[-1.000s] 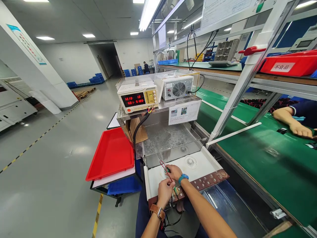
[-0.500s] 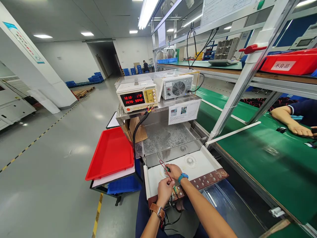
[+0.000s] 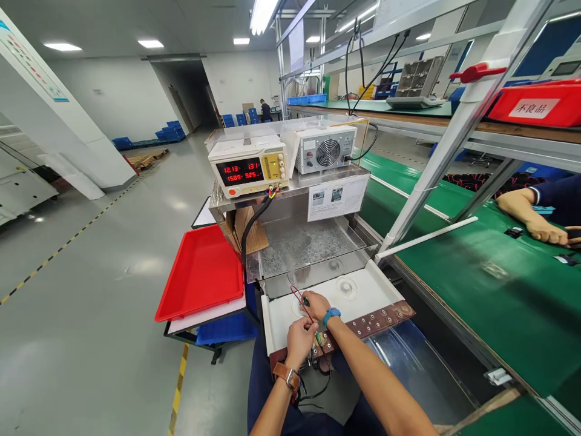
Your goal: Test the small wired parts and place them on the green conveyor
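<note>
My right hand [image 3: 318,304], with a blue wristband, is closed on a small green circuit board [image 3: 305,301] over the white tray [image 3: 324,300]. Most of the board is hidden by the fingers. A thin red wire [image 3: 295,291] loops up from the board and runs down to my left hand [image 3: 301,340]. The left fingertips pinch this wire close to the brown terminal strip [image 3: 379,319] along the tray's front edge. Beside the left fingers, a greenish clip [image 3: 319,339] with a black cable sits at the strip.
A power supply [image 3: 249,166] with red digits stands on the metal shelf, beside a fan-fronted unit [image 3: 327,150]. At left is a red tray [image 3: 202,275] on a cart. On the green conveyor [image 3: 481,290] at right rests a co-worker's hand [image 3: 547,231].
The view has shifted slightly. The power supply's red digits have changed, except the 12.13 reading. Both hands keep nearly the same pose on the board and wire.
</note>
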A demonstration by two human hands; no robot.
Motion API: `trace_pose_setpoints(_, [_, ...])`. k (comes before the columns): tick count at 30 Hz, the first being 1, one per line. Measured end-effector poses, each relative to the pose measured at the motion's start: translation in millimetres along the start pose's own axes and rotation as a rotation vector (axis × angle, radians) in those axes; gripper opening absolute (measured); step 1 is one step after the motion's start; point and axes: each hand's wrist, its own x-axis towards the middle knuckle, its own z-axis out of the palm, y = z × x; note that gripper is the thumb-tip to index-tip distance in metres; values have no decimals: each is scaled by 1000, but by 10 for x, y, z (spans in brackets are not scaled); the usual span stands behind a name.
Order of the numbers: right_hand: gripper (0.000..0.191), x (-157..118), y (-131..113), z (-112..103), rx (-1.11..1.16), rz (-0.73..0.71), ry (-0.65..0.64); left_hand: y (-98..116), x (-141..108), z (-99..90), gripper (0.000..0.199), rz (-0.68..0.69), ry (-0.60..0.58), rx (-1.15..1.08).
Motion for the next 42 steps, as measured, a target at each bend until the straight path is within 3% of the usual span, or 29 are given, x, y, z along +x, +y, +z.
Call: trace_pose_setpoints(42, [27, -20, -19, -2, 4, 22, 6, 29, -12, 4, 17, -17, 17, 3])
